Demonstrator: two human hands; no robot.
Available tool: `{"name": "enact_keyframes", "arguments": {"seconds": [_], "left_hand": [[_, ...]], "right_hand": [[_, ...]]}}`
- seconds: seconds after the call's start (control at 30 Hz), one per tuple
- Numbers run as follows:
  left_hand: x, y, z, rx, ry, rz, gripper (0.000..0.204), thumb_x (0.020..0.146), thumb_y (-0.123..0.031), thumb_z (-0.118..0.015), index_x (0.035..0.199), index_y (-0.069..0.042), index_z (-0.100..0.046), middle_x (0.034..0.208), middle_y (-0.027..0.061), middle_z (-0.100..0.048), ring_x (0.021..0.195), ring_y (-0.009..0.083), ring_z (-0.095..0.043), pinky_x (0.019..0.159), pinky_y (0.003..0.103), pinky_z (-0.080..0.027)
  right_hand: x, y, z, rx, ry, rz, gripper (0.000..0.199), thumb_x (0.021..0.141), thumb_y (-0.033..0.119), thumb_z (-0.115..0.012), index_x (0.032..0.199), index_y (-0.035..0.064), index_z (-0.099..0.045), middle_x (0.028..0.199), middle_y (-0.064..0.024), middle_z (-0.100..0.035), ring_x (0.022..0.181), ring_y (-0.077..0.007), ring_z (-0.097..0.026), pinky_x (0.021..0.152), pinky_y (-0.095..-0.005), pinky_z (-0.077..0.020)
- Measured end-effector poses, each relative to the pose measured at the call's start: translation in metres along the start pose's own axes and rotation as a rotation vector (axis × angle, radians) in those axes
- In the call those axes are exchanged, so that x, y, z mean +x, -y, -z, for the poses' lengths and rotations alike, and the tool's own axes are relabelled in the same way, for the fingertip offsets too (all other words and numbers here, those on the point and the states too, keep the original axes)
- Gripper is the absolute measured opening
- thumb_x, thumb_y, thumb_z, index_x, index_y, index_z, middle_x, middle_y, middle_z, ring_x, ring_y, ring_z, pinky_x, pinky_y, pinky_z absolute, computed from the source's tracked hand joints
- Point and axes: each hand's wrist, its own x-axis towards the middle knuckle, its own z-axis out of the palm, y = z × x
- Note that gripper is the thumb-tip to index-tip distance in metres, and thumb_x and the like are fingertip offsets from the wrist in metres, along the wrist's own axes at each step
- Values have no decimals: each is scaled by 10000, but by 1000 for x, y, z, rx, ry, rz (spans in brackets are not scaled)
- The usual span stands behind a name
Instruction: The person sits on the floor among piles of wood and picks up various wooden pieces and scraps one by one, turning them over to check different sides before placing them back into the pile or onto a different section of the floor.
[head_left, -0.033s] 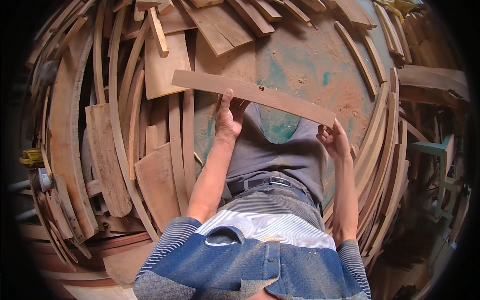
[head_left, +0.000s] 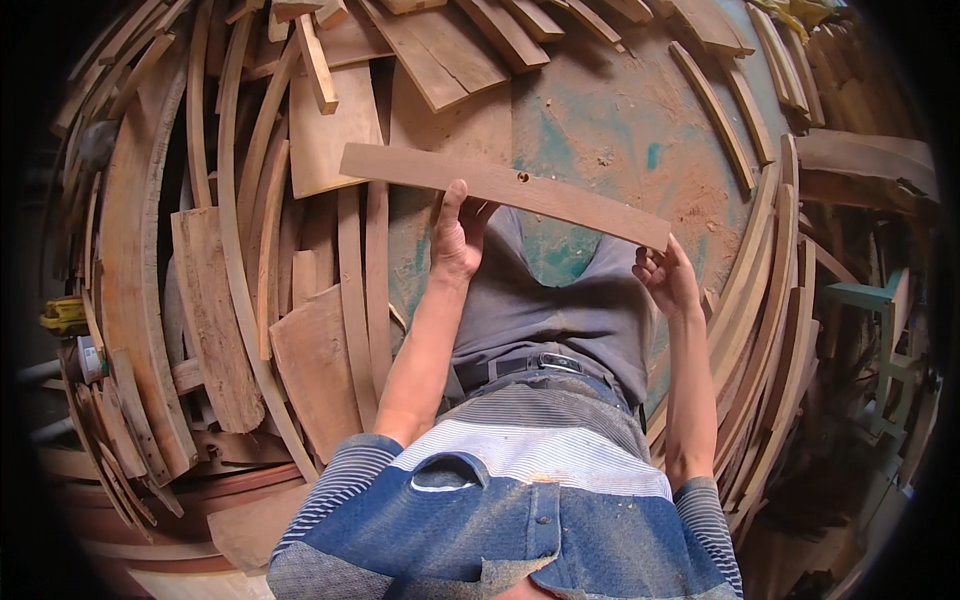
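Note:
A long, flat wooden board (head_left: pixel 440 172) with a dark knot near its middle is held up in front of me, tilted so its right end sits lower. My left hand (head_left: pixel 460 235) grips its lower edge left of the middle, thumb on the near face and the fingers mostly hidden behind. At the right end, my right hand (head_left: pixel 668 275) is closed on the board's corner with bent fingers. Beneath the board is a dusty, worn green floor (head_left: pixel 575 140), partly seen between my legs.
Long boards (head_left: pixel 135 270) and narrow strips are piled along my left. More planks (head_left: pixel 440 50) lie ahead. Curved-looking strips (head_left: pixel 765 290) line my right side, with a pale green frame (head_left: pixel 880 300) beyond them. A yellow object (head_left: pixel 63 315) shows at the far left.
The board has shifted very slightly to the left, its left end a little lower. Both hands keep their hold almost in place.

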Motion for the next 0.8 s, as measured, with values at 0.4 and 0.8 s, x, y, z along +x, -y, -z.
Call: {"name": "enact_keyframes", "arguments": {"seconds": [0.4,0.8], "left_hand": [[-21,-10,29,-26,139,75,415,819,-67,-714,1225,-72,-626,1188,66,-663,1163,228,-608,1077,384,-457],[-17,-8,44,-164,365,132,801,653,83,-612,1424,-108,-509,1497,57,-480,1477,320,-321,1257,467,-201]], "right_hand": [[28,-53,33,259,11,94,346,1030,368,-534,1246,111,-619,1094,-44,-672,985,-196,-633,876,-405,-518],[19,-45,16,398,87,110,554,1038,422,-505,1421,22,-478,1398,-186,-555,1256,-345,-553,1089,-499,-443]]}}
